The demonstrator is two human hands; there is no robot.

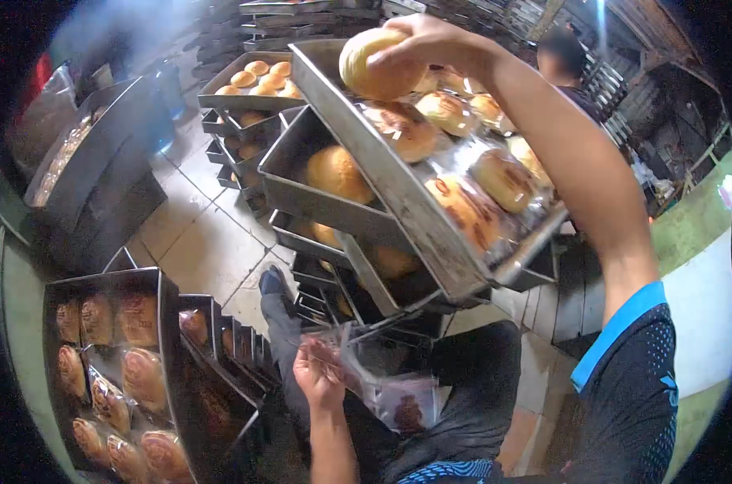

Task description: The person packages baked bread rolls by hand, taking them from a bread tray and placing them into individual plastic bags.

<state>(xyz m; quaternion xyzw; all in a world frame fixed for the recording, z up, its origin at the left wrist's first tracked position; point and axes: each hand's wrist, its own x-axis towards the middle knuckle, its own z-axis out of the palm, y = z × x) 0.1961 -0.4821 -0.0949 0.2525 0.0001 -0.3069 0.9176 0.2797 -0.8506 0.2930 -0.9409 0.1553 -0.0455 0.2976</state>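
Note:
My right hand [422, 42] is closed around a round pale-golden bun [372, 68], above the far end of a metal tray [418, 218]. Glossy buns [445, 113] lie in that tray, several in clear wrappers, some with brown streaks on top. Down by my lap, my left hand [317, 377] pinches a thin clear plastic bag [351, 355]. More clear bags with dark printing [406, 407] rest on my thigh.
Under the big tray, stacked metal trays [326, 210] hold unwrapped buns. At lower left, an upended tray [166, 347] carries wrapped buns. Farther back are a tray of small rolls [257, 77] and a long bin [83, 153]. Another person [561, 60] is at the upper right.

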